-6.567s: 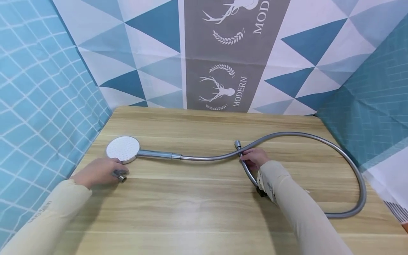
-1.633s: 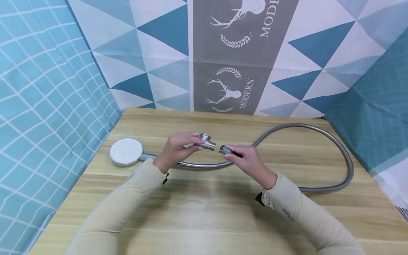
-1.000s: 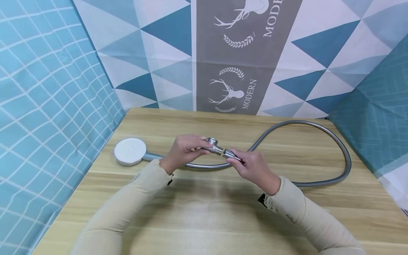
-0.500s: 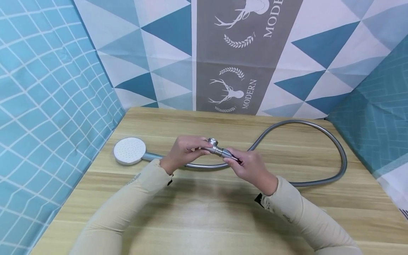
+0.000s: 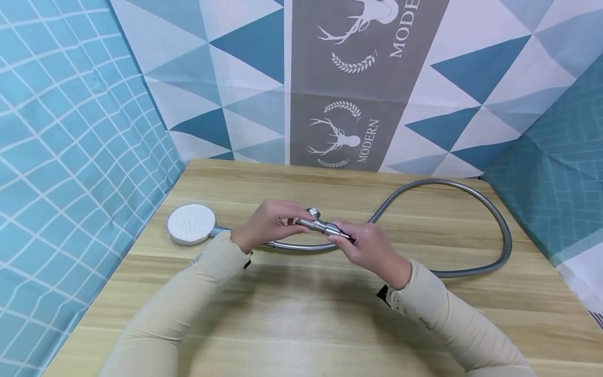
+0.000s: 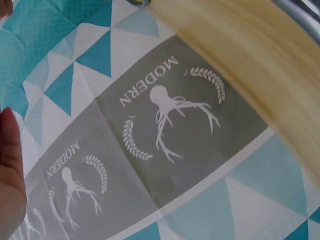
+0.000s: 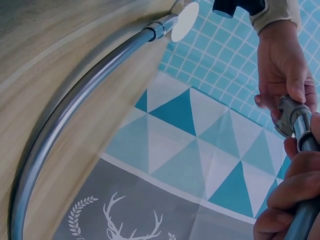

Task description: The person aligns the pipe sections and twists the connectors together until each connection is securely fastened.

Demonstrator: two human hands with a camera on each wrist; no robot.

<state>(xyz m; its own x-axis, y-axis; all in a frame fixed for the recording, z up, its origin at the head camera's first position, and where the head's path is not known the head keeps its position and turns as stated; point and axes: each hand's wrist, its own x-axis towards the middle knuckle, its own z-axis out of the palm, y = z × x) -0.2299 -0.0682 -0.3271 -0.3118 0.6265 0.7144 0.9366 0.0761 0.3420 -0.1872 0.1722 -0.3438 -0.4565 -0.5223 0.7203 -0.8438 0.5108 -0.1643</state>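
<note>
In the head view, my left hand (image 5: pixel 266 226) pinches a small chrome angle valve (image 5: pixel 316 225) between thumb and fingers, above the table's middle. My right hand (image 5: pixel 372 248) grips the metal end connector (image 5: pixel 332 230) of a shower hose. Connector and valve outlet meet end to end, in line. The right wrist view has the right fingers (image 7: pixel 292 192) curled round the hose end, with the valve (image 7: pixel 287 112) beyond, at the left hand (image 7: pixel 282 72). A round, white-faced shower head (image 5: pixel 190 224) lies at the left, joined to the hose's other end.
The grey hose (image 5: pixel 506 241) makes a wide loop on the right side of the wooden table (image 5: pixel 301 324) and passes behind both hands. A patterned cloth (image 5: pixel 245 68) stands along the back edge, with blue grid cloth (image 5: pixel 70 157) at the left and teal cloth (image 5: pixel 556 157) at the right.
The left hand has brought the valve from beside the shower head to the middle; the right has lifted the hose end to it. The gap between them has closed, and the left fingers have shifted on the valve.
</note>
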